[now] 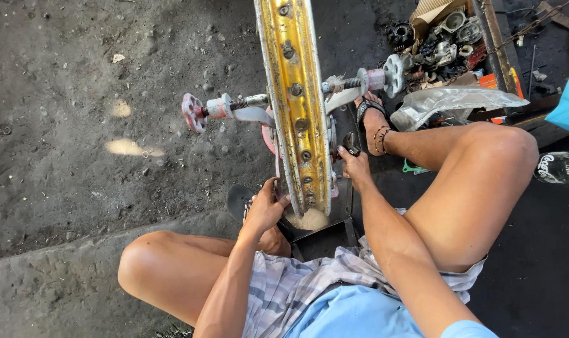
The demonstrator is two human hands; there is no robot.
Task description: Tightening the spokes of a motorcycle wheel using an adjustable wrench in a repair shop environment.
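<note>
Cardboard box [431,11] up beyond your right hand [354,166]; black round label [560,168] far right of it.

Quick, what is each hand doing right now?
Left hand: closed on the lower left edge of the yellow metal wheel rim.
Right hand: against the rim's right side, gripping a small dark tool.

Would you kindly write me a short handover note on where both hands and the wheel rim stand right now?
Left hand: fingers grip the lower left edge of the gold wheel rim.
Right hand: at the rim's right side, pinching a small dark tool; what it engages is hidden.
Rim: upright on edge in a stand, between two threaded rods with pink handwheels.
Done or left: cannot tell from this view.
</note>
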